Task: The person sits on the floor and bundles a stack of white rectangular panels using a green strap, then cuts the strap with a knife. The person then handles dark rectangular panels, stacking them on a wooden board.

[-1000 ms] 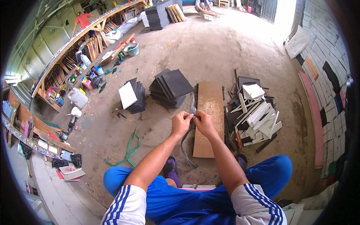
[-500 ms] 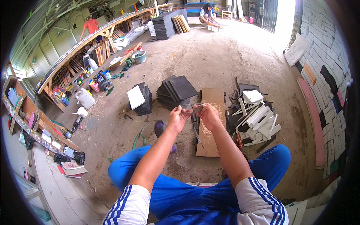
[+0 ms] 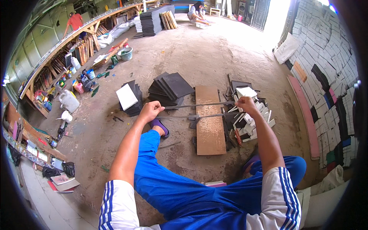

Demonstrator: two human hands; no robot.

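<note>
A thin dark strip is drawn out nearly level between my hands, with a second strand running below it. My left hand is closed on the strip's left end, beside a stack of black sheets. At the other end my right hand grips it, above a pile of white and black offcuts. Beneath the strip lies a long brown board, with small dark pieces along its left edge. Whether the two strands form one loop, I cannot tell.
Black square sheets are stacked ahead, next to another stack topped by a white sheet. Jugs, pots and a grey bucket stand at left near a long wooden bench. A person squats far off; another stands by the bench.
My hands have moved apart, from close together to wide, stretching the strip between them. My left foot has shifted and my left leg has straightened forward. The view has turned slightly right.
</note>
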